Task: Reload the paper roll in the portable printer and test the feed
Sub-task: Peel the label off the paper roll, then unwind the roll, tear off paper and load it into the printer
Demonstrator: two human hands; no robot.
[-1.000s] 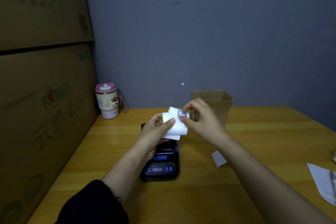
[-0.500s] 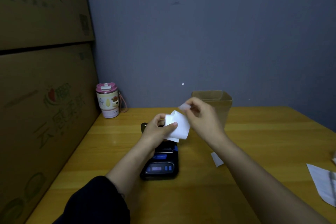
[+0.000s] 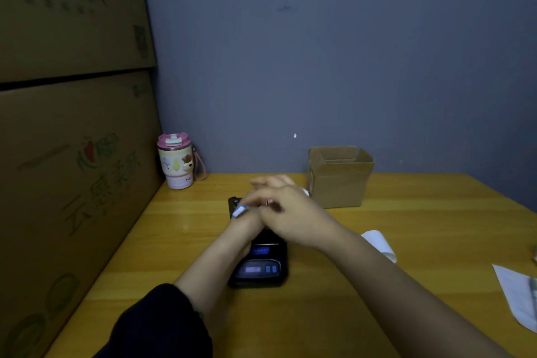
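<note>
Wooden table (image 3: 174,241): cardboard box (image 3: 338,180) open-topped, contents hidden; both hands' grip indiscernible.

Printer (image 3: 259,269) on the counter (image 3: 334,314), near its middle. Both hands meet above the printer's far end, right hand (image 3: 286,216) crossing over left hand (image 3: 255,213). Tumbler (image 3: 176,164) at the far left corner, beside stacked cartons (image 3: 69,125). Small open box (image 3: 338,177) behind and right of the hands. Paper scrap (image 3: 379,244) right of the printer; paper sheet (image 3: 517,296) at the right edge.
</note>
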